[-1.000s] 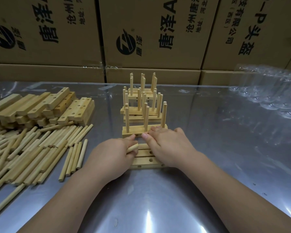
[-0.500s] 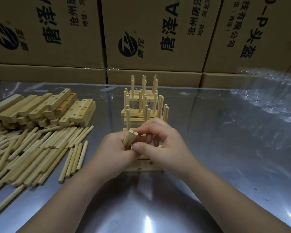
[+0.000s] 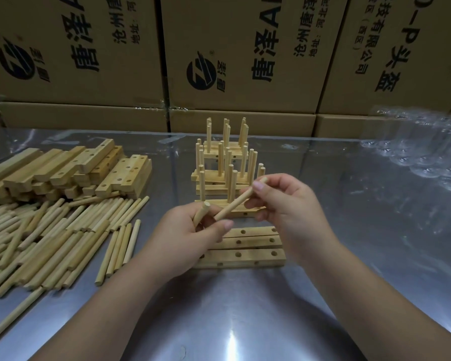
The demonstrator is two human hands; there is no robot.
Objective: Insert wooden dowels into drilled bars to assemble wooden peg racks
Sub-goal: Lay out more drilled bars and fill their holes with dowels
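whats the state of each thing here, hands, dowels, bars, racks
left hand, grips the spare dowel
right hand, pinches the slanted dowel, not yet in a hole
front bars, lying flat, visible holes empty
finished racks, stacked, pegs upright
loose dowels, lying flat in a heap
bar pile, stacked, no pegs in
cardboard boxes, closed

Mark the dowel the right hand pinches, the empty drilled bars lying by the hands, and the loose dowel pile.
dowel (image 3: 231, 205): head view, bare mid-shaft.
drilled bars (image 3: 255, 254): head view, nearest bar's top face.
loose dowel pile (image 3: 50, 235): head view, middle of heap.
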